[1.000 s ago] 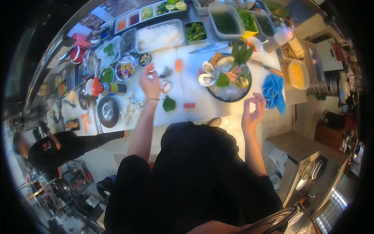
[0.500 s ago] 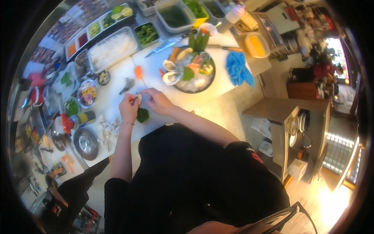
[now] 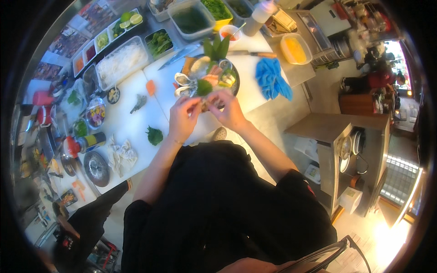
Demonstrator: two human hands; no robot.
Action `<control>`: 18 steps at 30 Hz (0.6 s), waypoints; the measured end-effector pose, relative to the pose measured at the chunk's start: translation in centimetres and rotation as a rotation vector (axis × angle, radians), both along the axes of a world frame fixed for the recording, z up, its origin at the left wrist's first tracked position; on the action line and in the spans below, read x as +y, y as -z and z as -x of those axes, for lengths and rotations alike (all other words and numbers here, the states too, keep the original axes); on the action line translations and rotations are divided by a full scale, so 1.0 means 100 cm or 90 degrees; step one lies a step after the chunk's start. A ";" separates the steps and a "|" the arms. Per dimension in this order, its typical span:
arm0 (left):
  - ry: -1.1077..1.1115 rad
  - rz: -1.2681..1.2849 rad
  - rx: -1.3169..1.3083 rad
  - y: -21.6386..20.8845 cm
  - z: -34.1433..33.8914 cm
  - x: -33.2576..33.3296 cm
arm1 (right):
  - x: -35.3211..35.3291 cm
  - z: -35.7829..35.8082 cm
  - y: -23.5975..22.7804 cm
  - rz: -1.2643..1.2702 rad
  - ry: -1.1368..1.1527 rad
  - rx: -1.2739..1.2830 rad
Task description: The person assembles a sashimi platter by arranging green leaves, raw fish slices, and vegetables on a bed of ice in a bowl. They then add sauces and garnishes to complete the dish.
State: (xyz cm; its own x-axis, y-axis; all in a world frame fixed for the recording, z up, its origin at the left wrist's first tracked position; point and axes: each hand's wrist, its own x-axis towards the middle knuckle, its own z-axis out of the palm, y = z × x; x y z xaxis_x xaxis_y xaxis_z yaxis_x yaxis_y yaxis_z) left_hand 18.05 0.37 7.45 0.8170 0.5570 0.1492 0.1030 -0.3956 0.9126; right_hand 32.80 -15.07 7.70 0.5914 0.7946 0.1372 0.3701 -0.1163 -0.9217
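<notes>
My left hand (image 3: 183,119) and my right hand (image 3: 230,113) are closed in a pinch over the near edge of a round dark platter (image 3: 236,82). Between their fingertips is something small and pale that I cannot make out. Oysters in the shell (image 3: 183,79) sit at the platter's left. A green leaf (image 3: 204,87) and orange fish slices (image 3: 210,78) lie in its middle, with tall pointed leaves (image 3: 216,48) standing behind. My hands hide the platter's near part. Left of my left wrist, a jagged green leaf (image 3: 154,135) lies on the white board (image 3: 136,119).
An orange piece (image 3: 150,87) and a grey scrap (image 3: 138,103) lie on the board. A knife (image 3: 252,53) rests behind the platter, a blue cloth (image 3: 273,79) to its right. Along the back stand a rice-white tub (image 3: 123,63) and greens containers (image 3: 160,43). A white cloth (image 3: 122,157) is near left.
Both hands have moved right and away from me, from above the jagged leaf to the platter's near edge. The leaf now lies uncovered on the board.
</notes>
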 end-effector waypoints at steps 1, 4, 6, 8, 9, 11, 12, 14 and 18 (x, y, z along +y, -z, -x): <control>-0.016 -0.035 0.000 0.001 -0.013 0.001 | 0.005 -0.011 0.003 -0.016 0.032 -0.072; -0.085 -0.170 0.078 0.005 -0.041 0.005 | 0.019 -0.029 0.017 -0.020 0.094 -0.209; -0.105 -0.259 0.129 0.008 -0.050 0.010 | 0.030 -0.033 0.028 -0.014 0.121 -0.250; -0.110 -0.312 0.152 0.010 -0.052 0.014 | 0.035 -0.032 0.035 -0.015 0.128 -0.301; -0.108 -0.321 0.148 0.010 -0.052 0.017 | 0.035 -0.031 0.037 0.006 0.132 -0.315; -0.099 -0.329 0.119 0.012 -0.050 0.020 | 0.029 -0.027 0.038 -0.026 0.210 -0.367; -0.090 -0.330 0.093 0.012 -0.049 0.023 | 0.024 -0.025 0.038 -0.016 0.237 -0.388; -0.068 -0.338 0.055 0.013 -0.048 0.027 | 0.011 -0.022 0.035 -0.007 0.217 -0.401; -0.007 -0.300 0.046 0.015 -0.052 0.036 | 0.006 -0.016 0.039 -0.001 0.159 -0.410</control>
State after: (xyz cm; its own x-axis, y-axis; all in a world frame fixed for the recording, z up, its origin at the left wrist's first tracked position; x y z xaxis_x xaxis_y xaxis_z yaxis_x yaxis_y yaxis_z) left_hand 23.21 3.97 5.91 0.8293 0.4509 0.3302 0.1661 -0.7629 0.6248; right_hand 34.38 -14.51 3.76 0.5565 0.6453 0.5233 0.8065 -0.2682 -0.5269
